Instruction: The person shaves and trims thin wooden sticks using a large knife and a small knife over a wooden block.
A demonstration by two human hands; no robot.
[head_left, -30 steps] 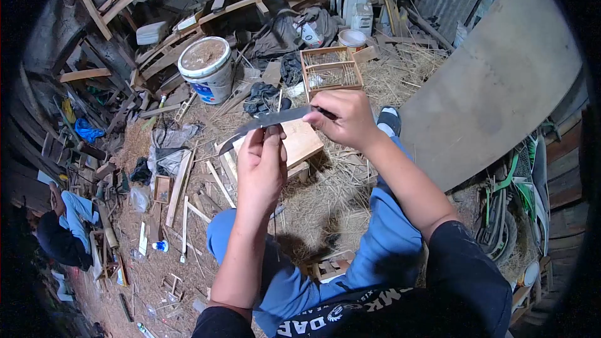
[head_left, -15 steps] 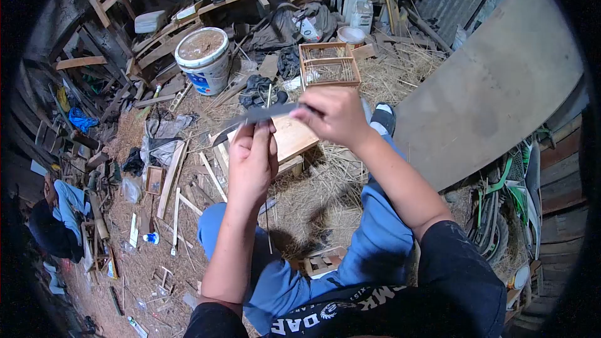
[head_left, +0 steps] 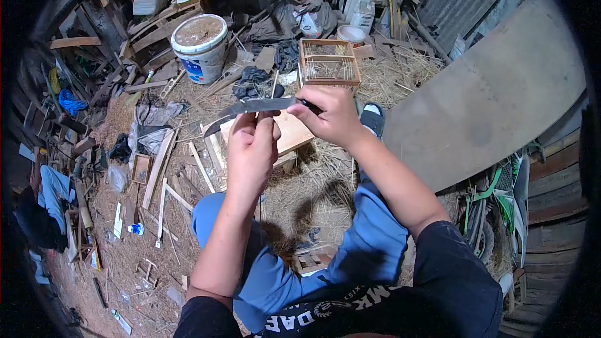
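My right hand point(head_left: 335, 116) is closed around the dark handle of a knife point(head_left: 275, 104). Its long, curved blade points left and passes over the fingertips of my left hand point(head_left: 250, 150). Those fingers are pinched together on a thin stick point(head_left: 275, 81), whose upper end stands above the blade. The blade seems to lie against the stick, but my fingers hide part of the contact. Beneath both hands sits a low, pale wooden board point(head_left: 293, 130) on a support, partly covered by the left hand.
A slatted wooden cage point(head_left: 328, 81) and a white bucket point(head_left: 203, 67) stand ahead. At right leans a large flat sheet point(head_left: 488, 87) above a green-and-white motorbike point(head_left: 498, 194). Wood strips point(head_left: 159, 172) and straw litter the floor. Another person's blue-clad leg point(head_left: 55, 191) shows far left.
The knife blade has turned so more of its flat side shows, and the right hand has shifted slightly left. My left hand keeps its pinch. The whole view has swung slightly.
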